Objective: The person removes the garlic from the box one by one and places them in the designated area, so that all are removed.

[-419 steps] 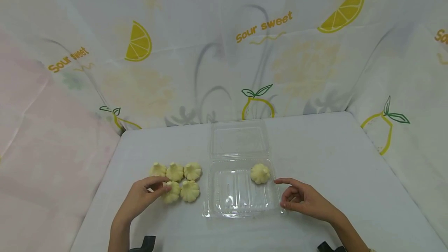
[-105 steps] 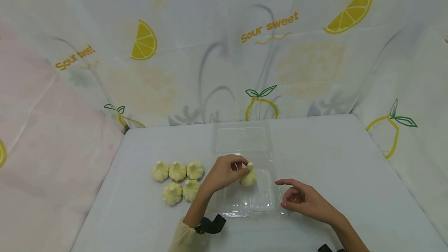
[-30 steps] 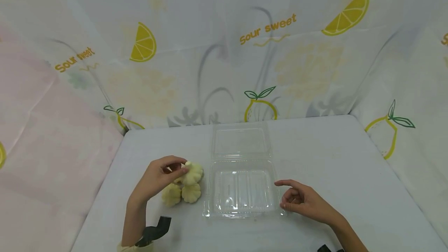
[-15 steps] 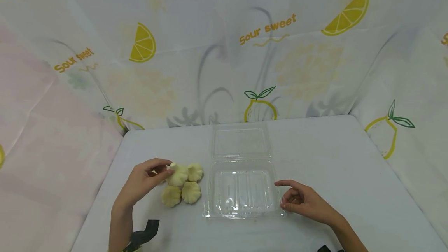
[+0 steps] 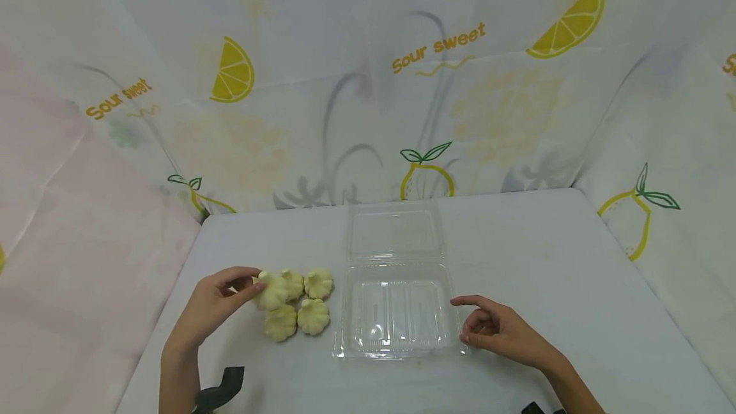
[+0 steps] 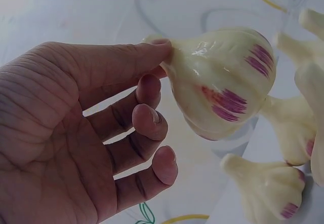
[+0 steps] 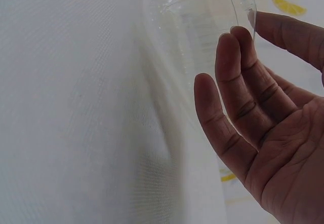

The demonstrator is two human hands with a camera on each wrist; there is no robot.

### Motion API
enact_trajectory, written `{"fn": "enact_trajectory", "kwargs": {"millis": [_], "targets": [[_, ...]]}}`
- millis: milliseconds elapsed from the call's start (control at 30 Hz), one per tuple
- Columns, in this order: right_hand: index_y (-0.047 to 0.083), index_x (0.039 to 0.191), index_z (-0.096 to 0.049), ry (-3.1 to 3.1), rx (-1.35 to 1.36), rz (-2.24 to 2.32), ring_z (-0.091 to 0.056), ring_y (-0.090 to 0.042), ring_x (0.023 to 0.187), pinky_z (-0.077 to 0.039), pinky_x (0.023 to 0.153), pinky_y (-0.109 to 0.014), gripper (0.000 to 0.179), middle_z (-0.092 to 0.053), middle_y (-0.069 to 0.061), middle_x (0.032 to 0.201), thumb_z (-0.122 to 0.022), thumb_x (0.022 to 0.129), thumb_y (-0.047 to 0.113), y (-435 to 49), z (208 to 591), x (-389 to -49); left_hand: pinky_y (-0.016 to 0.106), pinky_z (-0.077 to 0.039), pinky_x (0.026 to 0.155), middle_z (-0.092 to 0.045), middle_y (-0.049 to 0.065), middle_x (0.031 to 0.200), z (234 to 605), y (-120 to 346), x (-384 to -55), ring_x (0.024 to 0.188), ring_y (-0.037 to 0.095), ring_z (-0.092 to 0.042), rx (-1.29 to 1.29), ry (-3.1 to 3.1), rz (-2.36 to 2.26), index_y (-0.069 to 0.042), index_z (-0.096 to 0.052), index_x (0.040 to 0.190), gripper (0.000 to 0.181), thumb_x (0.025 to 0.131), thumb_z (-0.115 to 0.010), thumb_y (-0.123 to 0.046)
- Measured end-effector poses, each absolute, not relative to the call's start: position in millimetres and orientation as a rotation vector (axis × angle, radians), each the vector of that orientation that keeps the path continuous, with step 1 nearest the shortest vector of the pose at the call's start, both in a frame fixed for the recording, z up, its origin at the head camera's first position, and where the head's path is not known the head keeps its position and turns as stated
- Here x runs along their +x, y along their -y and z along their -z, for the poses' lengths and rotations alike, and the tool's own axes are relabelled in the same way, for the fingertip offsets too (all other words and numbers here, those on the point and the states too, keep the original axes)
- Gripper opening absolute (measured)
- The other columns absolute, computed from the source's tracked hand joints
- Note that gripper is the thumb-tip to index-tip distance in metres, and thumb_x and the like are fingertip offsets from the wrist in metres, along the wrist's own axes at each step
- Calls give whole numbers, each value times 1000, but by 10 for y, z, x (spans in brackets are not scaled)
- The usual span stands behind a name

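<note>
My left hand (image 5: 215, 302) pinches the stem of a pale garlic bulb (image 5: 272, 291) between thumb and fingertips, at the left end of the bulb group. Purple streaks mark this held bulb (image 6: 223, 82) in the left wrist view, and the other fingers curl loosely below it. Several more bulbs, one of them a front bulb (image 5: 313, 317), sit close together just right of the hand. My right hand (image 5: 506, 331) stays at the right edge of a clear plastic clamshell container (image 5: 339, 312), fingers loosely bent, a fingertip at its rim (image 7: 246, 1). Nothing lies in the container.
The container's lid (image 5: 393, 230) lies folded back toward the rear of the white table (image 5: 517, 241). Behind and beside the table hangs a cloth (image 5: 322, 114) printed with lemons.
Earlier, a bulb sat in the container, and later my left hand held one there. Over the last second that hand carries a bulb leftward across the back row. My right hand keeps its place.
</note>
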State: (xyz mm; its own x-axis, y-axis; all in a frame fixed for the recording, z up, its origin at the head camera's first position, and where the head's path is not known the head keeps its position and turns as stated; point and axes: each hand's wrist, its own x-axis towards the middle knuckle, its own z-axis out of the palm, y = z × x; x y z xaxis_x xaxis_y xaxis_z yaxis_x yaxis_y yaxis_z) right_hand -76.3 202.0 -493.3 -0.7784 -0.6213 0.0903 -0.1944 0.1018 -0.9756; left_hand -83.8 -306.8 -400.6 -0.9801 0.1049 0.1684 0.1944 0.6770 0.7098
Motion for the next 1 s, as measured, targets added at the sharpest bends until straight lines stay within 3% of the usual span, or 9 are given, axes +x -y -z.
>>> {"fn": "enact_trajectory", "kwargs": {"millis": [567,1000], "targets": [[-3,139,-44,-2059,-807,1716,-67,-27,76,-55,66,-31,54,-68,-16,88,-69,92,2,-2013,4936,-763,22,-47,66,-63,2,84,4069,3293,-758,76,9,-57,-121,2779,1189,-3,-71,108,24,89,-75,-16],[-2,140,-44,-2050,-779,1717,-67,-27,78,-55,66,-30,54,-69,-16,89,-69,92,5,-2017,4948,-760,27,-48,60,-64,6,92,4193,3388,-758,80,12,-56,99,2919,1151,-2,-70,114,38,89,-75,-30]]}}
